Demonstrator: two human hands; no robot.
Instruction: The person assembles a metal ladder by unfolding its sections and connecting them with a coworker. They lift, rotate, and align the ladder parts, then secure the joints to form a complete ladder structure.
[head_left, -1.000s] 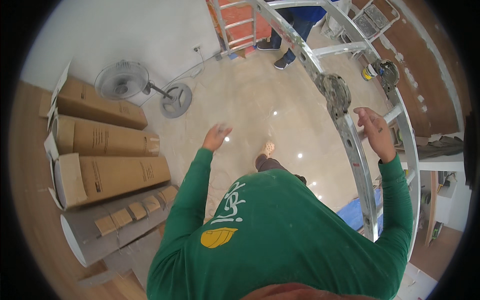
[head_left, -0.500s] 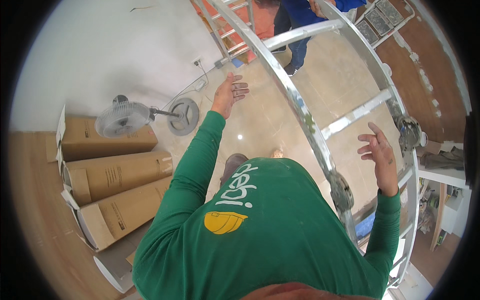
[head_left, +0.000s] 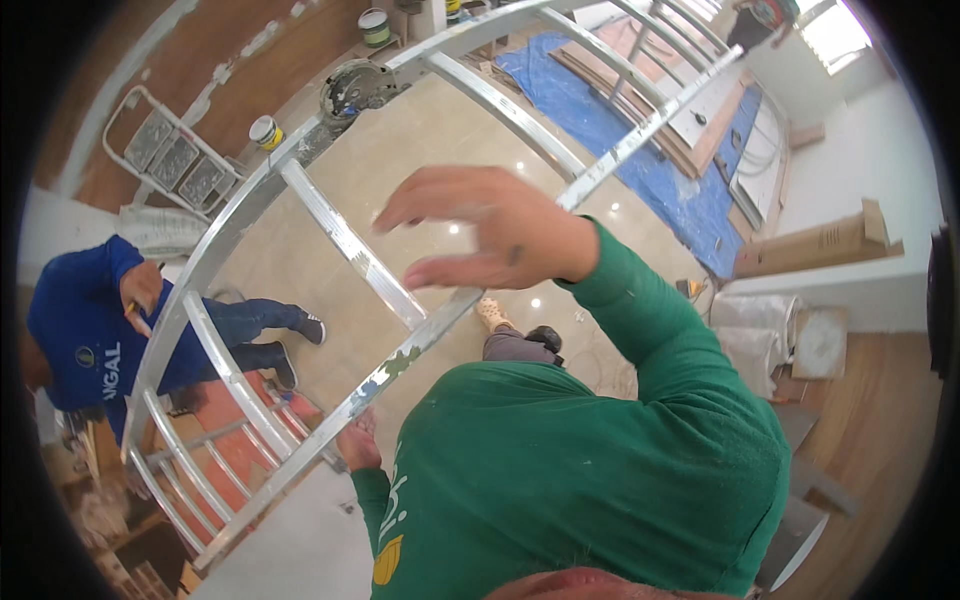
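Observation:
A long aluminium ladder [head_left: 345, 232] slants across the view in front of me, scuffed and spotted with plaster. My right hand [head_left: 490, 225] is raised over its near rail. That hand is slightly blurred, its fingers loosely bent and the thumb apart, with nothing in it. Lower on the left, my left hand [head_left: 362, 442] is beside the near rail, palm partly showing and fingers stretched out. The rail hides part of them, and whether they touch it I cannot tell. A round plaster-smeared piece [head_left: 355, 90] lies along the far rail.
A co-worker in a blue shirt [head_left: 85, 330] stands beyond the ladder on the left. Behind are a step stool [head_left: 170, 155] and a small tub [head_left: 266, 132]. A blue tarp [head_left: 560, 70] with boards lies at the far right, near a cardboard box [head_left: 815, 245]. Another person [head_left: 768, 22] is farther off.
My view has swung right, and the ladder now crosses ahead of me. My right hand has come up over the near rail; my left hand now shows low beside it.

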